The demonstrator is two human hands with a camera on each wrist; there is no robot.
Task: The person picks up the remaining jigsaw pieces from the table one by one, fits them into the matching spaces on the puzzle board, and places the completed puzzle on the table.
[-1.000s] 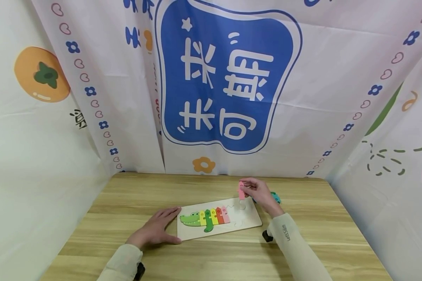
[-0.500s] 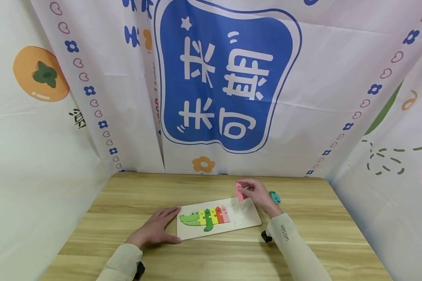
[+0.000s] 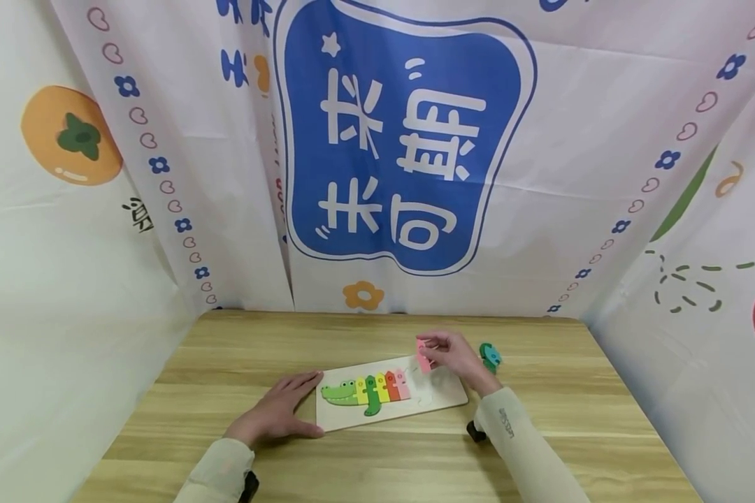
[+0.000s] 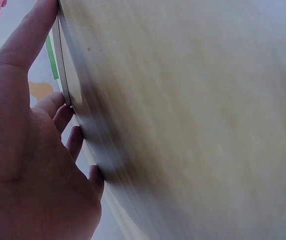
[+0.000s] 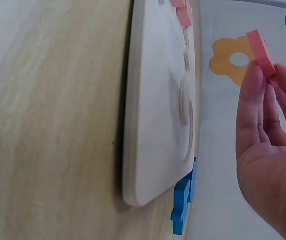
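A pale wooden puzzle board [image 3: 440,392] lies slightly angled on the table. Its left part holds a green crocodile head [image 3: 340,393], a green leg piece and several coloured strips that end in a pink one [image 3: 404,385]. My left hand [image 3: 275,411] rests at the board's left end, thumb and fingers spread and touching its corners. Between thumb and fingertips, my right hand [image 3: 456,355] pinches another pink puzzle piece [image 5: 260,52]. That piece is held upright above the board's bare recess, apart from the seated strips.
Loose teal and green puzzle pieces [image 3: 491,355] lie on the table [image 3: 377,464] just right of my right hand. Blue pieces [image 5: 181,202] show past the board's end in the right wrist view. A printed white curtain [image 3: 327,290] hangs along the table's back edge.
My right hand has moved left and a little nearer with the pink puzzle piece, uncovering more of the loose teal and green pieces. My left hand stays at the board's end.
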